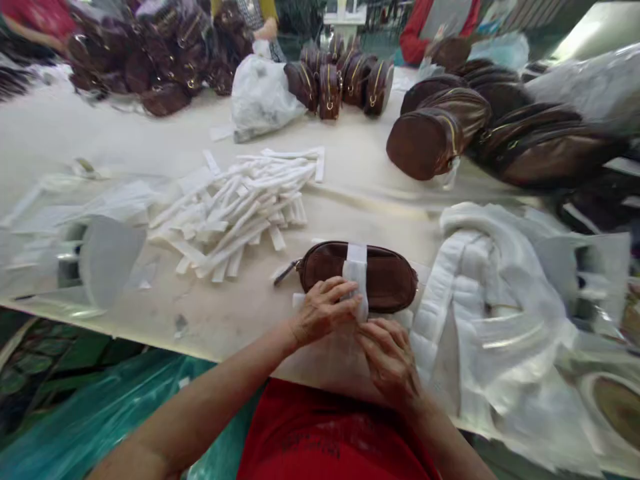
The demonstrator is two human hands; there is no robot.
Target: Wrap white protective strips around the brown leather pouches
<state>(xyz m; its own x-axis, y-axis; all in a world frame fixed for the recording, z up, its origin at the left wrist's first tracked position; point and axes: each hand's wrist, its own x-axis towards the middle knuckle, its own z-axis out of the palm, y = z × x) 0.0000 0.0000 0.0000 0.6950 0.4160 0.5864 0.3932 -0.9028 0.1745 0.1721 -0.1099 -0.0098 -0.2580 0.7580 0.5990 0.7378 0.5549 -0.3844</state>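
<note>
Red shirt [335,427] shows nearest, on the near side of the pouch [387,280], which lies on the table [235,317]. White wrap [356,275] already crosses the pouch; whether its near end is fastened cannot be told. The left hand [329,308], fingers loosely spread, presses the wrap; the right hand [389,353] curls beside it, grip unclear. Loose strips [255,203] heap left of the pouch.

Strip pile [250,210] and padding [520,293] hem the open table [367,210] beyond the pouch [386,280].
</note>
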